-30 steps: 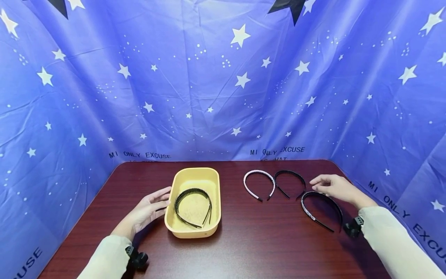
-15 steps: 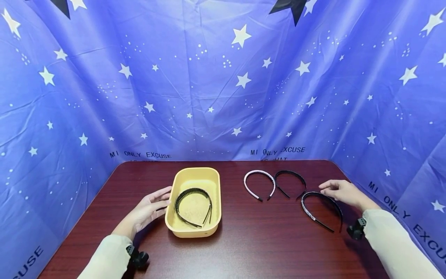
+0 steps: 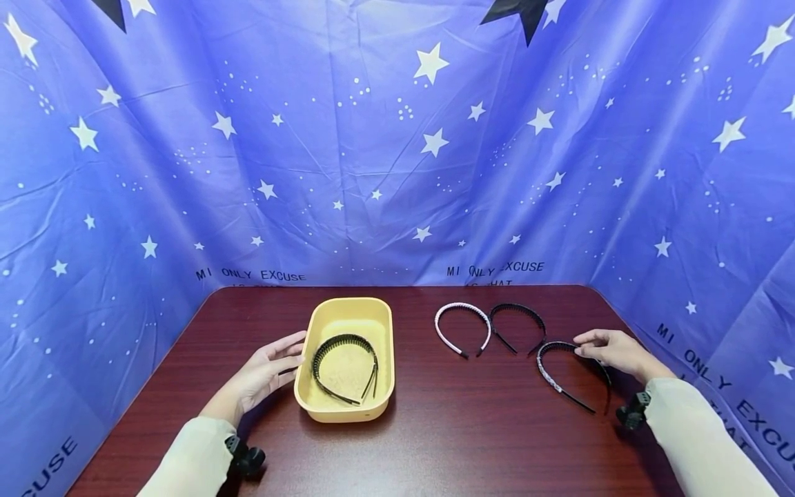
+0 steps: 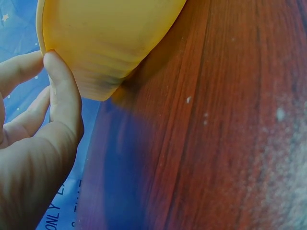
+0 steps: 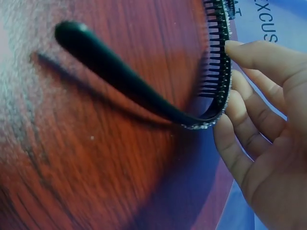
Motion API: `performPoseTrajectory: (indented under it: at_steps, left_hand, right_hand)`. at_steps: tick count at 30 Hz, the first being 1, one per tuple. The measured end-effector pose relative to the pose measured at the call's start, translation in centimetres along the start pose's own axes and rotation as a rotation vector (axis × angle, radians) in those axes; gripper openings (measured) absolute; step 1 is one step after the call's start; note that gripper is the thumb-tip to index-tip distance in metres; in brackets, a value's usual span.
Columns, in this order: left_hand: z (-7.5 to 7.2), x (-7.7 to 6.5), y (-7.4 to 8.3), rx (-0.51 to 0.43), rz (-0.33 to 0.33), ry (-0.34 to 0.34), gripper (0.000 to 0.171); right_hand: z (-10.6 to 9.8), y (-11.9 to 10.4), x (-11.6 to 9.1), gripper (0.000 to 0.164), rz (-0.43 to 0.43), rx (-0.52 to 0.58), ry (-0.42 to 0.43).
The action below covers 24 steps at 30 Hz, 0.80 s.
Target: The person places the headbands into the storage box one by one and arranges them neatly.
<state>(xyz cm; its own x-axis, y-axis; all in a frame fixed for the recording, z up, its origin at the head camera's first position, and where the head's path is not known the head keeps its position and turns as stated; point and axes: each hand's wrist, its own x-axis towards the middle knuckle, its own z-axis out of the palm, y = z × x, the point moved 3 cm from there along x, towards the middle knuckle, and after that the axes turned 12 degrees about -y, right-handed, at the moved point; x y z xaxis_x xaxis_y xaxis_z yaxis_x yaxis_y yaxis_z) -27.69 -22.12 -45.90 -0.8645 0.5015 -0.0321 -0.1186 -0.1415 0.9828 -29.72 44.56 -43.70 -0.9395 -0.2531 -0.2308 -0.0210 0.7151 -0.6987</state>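
My right hand is at the top of a black headband with a silvery glittering stretch, lying on the table at the right. In the right wrist view its fingertips meet the outer edge of that toothed headband; no firm grip shows. My left hand, fingers extended, touches the left side of a yellow plastic box. Inside the box lies a black toothed headband; whether a second is nested with it, I cannot tell. The left wrist view shows a fingertip against the box wall.
A pink headband and another black headband lie side by side toward the back of the dark red wooden table. Blue star-printed cloth hangs behind the table and along both sides.
My right hand first drew back to the right, then came down onto the top of the glittering headband. The left hand and the box have stayed put.
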Motion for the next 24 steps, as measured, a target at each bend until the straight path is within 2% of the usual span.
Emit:
performPoseTrajectory:
  at_steps: [11, 24]
  left_hand:
    - [0.00, 0.10, 0.08, 0.006, -0.003, -0.009, 0.068]
    - [0.03, 0.11, 0.12, -0.001, -0.002, -0.007, 0.068]
  right_hand:
    - [0.31, 0.69, 0.21, 0.044, 0.037, -0.069, 0.004]
    - [0.37, 0.88, 0.11, 0.036, 0.032, -0.035, -0.022]
